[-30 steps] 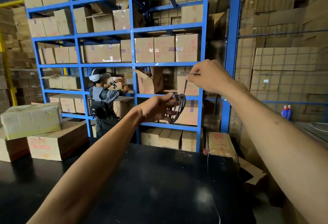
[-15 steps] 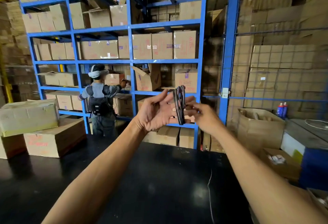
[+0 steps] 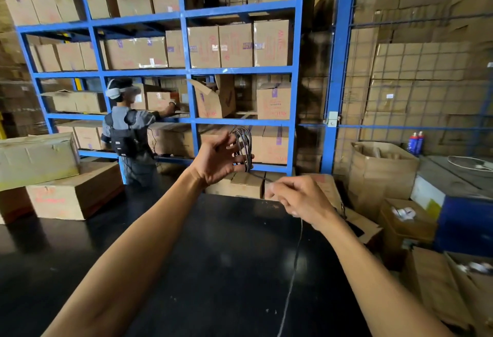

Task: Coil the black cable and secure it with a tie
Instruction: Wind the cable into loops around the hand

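Left hand (image 3: 217, 159): raised above the far edge of the surface, palm turned to the right, fingers spread and loosely curled, with the loops of the coil hung over them.
Coil (image 3: 243, 148): several rounds of black cable, standing upright and edge-on to the camera, against the left fingertips, in the air in front of the shelves.
Right hand (image 3: 300, 198): lower and to the right of the left one, fingers pinched together on the loose run of the cable.
Loose cable (image 3: 293, 267): a thin strand runs from the bottom of the coil to the right hand, then drops from that hand down across the surface to the bottom edge of the view.
Surface (image 3: 186, 270): black and glossy, below both forearms.
Shelves (image 3: 186, 69): blue metal, loaded with cardboard boxes, behind the hands.
Other person (image 3: 130, 133): stands at the shelves to the left, back turned, wearing a headset and a backpack, one arm reaching into a shelf.
Boxes on the left (image 3: 66, 192): stacked at the edge of the surface.
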`<state>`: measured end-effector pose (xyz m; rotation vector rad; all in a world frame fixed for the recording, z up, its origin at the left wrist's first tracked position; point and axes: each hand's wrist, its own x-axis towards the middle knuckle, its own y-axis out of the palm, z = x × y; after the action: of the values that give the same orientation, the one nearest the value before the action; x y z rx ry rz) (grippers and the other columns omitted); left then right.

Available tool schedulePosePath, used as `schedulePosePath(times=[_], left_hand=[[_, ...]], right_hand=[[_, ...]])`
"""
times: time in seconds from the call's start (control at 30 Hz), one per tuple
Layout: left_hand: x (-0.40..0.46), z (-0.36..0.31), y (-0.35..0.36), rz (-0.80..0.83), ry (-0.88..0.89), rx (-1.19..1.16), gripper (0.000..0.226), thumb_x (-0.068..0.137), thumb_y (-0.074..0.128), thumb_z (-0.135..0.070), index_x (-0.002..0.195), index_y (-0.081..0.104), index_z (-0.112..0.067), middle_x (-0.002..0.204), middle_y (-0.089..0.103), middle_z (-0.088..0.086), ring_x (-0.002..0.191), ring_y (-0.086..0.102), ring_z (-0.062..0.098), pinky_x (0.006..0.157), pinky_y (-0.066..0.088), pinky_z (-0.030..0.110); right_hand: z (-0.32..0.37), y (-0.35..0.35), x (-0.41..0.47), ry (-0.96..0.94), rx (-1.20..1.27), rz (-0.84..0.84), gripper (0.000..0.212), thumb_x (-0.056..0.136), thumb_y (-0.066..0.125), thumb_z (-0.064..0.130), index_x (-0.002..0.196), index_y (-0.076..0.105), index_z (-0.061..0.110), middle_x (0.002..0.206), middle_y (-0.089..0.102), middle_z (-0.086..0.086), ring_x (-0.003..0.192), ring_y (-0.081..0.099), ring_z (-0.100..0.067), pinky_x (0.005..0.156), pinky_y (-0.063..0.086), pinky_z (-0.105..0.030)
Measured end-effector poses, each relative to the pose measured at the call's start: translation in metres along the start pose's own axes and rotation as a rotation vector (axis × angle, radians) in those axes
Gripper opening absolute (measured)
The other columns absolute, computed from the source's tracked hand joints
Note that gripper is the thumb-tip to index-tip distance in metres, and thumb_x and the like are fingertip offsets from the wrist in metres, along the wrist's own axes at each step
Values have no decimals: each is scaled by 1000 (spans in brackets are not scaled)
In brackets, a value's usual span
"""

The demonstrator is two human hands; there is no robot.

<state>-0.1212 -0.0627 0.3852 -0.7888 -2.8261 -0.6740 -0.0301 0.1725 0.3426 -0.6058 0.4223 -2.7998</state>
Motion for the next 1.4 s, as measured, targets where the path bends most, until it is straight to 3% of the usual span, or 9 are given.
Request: schedulePosePath(times=[0.13,0.3,0.5,0.67,0.83,1.0,1.2,1.33,1.4], left_hand=[[3,19,1,-67,-46,-22,37,102,41,-41,86,65,-18,86,67,1,99,50,32,88,40,46],[12,31,-1,-173,-79,102,32,92,58,-44,104,61,-15,110,52,9,106,45,32,90,40,44],[11,62,-19,-192,-223,335,28,100,50,-44,104,67,-22,94,60,-3,87,57,16,79,46,37],[-1,79,19,100,-352,264,28,100,51,-41,78,49,-23,83,47,-1,78,46,17,72,43,33],[-13,100,45,320,-459,59,27,100,49,-36,107,57,-11,112,60,9,99,62,25,89,45,43],[-29,103,62,449,-552,83,61,106,36,-36,152,35,4,150,42,23,149,20,51,118,20,62],[-29,84,89,585,-442,-26,64,106,33,-37,156,25,2,166,12,28,151,12,52,121,12,65],[-5,69,94,563,-308,-76,63,108,29,-35,156,20,5,150,36,27,141,28,46,119,15,63],[10,64,90,510,-250,-80,64,108,29,-34,157,14,6,147,34,25,139,26,45,120,4,65]], right_hand=[[21,-19,2,111,92,-14,25,92,70,28,76,78,11,56,53,2,38,39,-8,35,28,-20],[54,-38,0,225,92,-132,24,89,74,28,80,78,7,55,57,2,37,40,-6,33,30,-17],[110,-80,-3,42,263,-263,24,89,74,30,69,74,15,53,57,5,37,40,-6,31,29,-17],[124,-100,26,-108,51,-458,28,92,62,34,76,74,15,49,54,11,36,38,-6,36,28,-19],[96,-122,64,-103,-360,-668,43,98,50,40,62,65,24,50,55,14,46,47,1,51,36,-23],[31,-126,68,11,-513,-628,44,104,44,49,86,69,17,77,64,6,69,57,-8,59,39,-26],[-57,-93,45,191,-447,-547,32,103,52,44,83,65,21,84,68,-2,78,62,-19,62,42,-26],[-94,-64,27,277,-425,-420,16,100,58,27,96,72,20,101,74,-6,95,67,-26,88,56,-45],[-103,-49,11,246,-406,-401,24,101,57,36,92,74,21,96,74,1,91,67,-18,83,55,-39]])
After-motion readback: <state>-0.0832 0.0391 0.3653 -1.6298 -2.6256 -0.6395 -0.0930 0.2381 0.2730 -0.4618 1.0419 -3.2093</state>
